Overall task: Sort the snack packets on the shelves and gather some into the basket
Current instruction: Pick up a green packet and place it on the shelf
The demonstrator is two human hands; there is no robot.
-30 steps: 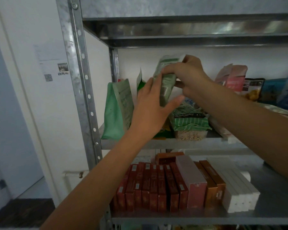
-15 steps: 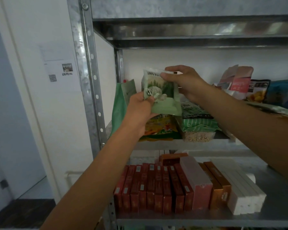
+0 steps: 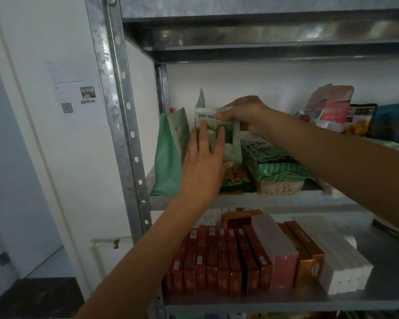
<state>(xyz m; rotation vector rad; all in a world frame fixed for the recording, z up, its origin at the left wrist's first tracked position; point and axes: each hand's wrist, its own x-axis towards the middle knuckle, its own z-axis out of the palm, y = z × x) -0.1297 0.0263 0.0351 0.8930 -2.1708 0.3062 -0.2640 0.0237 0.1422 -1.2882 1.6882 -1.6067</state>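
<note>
A pale green snack packet [image 3: 233,132] with a forest picture stands upright on the middle shelf [image 3: 286,199]. My right hand [image 3: 244,113] pinches its top edge. My left hand [image 3: 205,157] lies flat against its front with the fingers straight. To the left stands a plain green pouch [image 3: 168,155], touching my left hand's side. A yellow-green packet [image 3: 236,180] lies under the held one. To the right lies a striped green packet [image 3: 276,171] with grains showing.
Pink and orange snack bags [image 3: 332,107] stand at the back right of the middle shelf. The lower shelf holds a row of red boxes [image 3: 217,261], a pink box [image 3: 276,252], orange boxes and white boxes [image 3: 341,261]. A perforated steel upright [image 3: 122,116] frames the left side.
The packet has turned to face me and gone down and back onto the shelf. My left hand let go of its lower edge and now lies flat on its front.
</note>
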